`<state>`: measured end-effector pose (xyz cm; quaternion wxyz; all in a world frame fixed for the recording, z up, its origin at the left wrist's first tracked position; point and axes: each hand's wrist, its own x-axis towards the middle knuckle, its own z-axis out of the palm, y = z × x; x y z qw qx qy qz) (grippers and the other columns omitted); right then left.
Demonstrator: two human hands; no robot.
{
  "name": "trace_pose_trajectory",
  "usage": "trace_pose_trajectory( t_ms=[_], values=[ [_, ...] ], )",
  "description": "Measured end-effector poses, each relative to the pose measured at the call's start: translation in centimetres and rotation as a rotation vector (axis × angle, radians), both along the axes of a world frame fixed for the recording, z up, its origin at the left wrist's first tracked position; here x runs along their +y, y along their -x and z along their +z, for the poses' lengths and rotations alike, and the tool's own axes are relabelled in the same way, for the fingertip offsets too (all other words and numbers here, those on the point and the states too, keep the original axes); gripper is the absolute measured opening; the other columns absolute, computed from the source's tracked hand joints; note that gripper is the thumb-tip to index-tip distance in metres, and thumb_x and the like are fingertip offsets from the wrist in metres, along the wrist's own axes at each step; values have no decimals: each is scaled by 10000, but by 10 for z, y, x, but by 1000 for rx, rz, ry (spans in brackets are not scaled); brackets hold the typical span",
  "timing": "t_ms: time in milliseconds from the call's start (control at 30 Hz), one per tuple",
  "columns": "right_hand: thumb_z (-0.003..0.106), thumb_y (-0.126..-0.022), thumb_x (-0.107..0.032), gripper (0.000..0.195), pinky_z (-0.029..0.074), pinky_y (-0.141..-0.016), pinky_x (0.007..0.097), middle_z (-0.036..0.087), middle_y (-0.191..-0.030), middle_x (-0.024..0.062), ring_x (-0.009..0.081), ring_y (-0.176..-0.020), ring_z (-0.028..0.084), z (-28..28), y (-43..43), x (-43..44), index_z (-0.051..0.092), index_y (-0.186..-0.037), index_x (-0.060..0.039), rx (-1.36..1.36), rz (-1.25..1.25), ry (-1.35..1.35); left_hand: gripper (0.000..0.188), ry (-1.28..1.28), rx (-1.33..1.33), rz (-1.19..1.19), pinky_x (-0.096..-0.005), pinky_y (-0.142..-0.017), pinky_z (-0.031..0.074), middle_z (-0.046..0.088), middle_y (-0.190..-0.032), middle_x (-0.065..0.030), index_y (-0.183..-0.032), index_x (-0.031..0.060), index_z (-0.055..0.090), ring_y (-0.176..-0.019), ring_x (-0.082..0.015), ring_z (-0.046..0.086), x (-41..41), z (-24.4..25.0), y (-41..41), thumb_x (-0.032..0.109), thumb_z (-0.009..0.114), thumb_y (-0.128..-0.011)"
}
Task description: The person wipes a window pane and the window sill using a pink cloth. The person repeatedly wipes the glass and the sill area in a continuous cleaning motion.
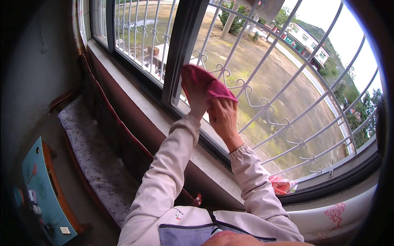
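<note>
A deep pink cloth (221, 88) is spread over the fingers of my left hand (197, 100), beside the dark upright frame (181, 46) of a sliding window. Its lower right corner is pinched in the bent fingers of my right hand (226, 118). The cloth hides the left fingertips, and I cannot tell whether it touches the glass. Both hands are raised above the pale window sill (129, 95). Beyond them stand white metal security bars (254, 72) with scrollwork.
Below the sill runs a wooden bench (106, 101) with a floral cushion (89, 132). A low table (50, 190) with a blue-green top holds small items at the lower left. A red and white packet (281, 185) lies in the window's near corner, above a patterned white curtain (307, 223).
</note>
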<state>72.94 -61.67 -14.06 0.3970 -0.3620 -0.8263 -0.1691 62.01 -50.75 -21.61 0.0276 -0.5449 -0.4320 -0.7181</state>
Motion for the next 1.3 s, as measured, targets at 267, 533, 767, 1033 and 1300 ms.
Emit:
trace_pose_trajectory(
  t_ms=[267,533,767,1033,1300],
  values=[
    [685,-758,-98,481,333,-1118,509,627,-1308,171,390,-1283,521,-91,-58,-55,668,-1239,-85,14,-134,255,649,189,-341,-410,-391,-1046,390,439,-1317,-153,-1415,5,335,-1192,-278,465,-77,-87,-68,367,630,-965],
    [658,-799,-62,374,385,-1044,489,651,-1221,155,377,-1190,564,-23,-35,-27,686,-1171,-81,138,-26,37,1025,91,-39,6,-521,-1199,215,366,-1514,-279,-1571,9,182,-1394,-452,345,-40,-13,-36,423,751,-826],
    [644,-771,-84,405,388,-1055,482,634,-1219,147,361,-1218,546,-67,15,-6,660,-1176,-91,35,131,216,493,158,-368,-353,-388,-998,426,547,-1202,-153,-1319,28,457,-1125,-276,535,7,-131,10,291,639,-944],
    [674,-758,-93,410,421,-1000,479,661,-1166,147,355,-1163,570,-115,-102,-97,663,-1167,-90,128,-176,230,809,457,-157,-512,-361,-1137,324,381,-1462,-169,-1515,18,194,-1348,-274,397,-125,-131,-120,270,698,-934],
    [669,-778,-87,385,374,-1059,550,663,-1158,196,429,-1173,567,-67,-237,-192,677,-1160,-34,118,-600,-51,599,9,477,-502,-765,-1128,118,281,-1498,-404,-1334,18,528,-1425,-600,199,-211,-72,-227,257,709,-815]
  ],
)
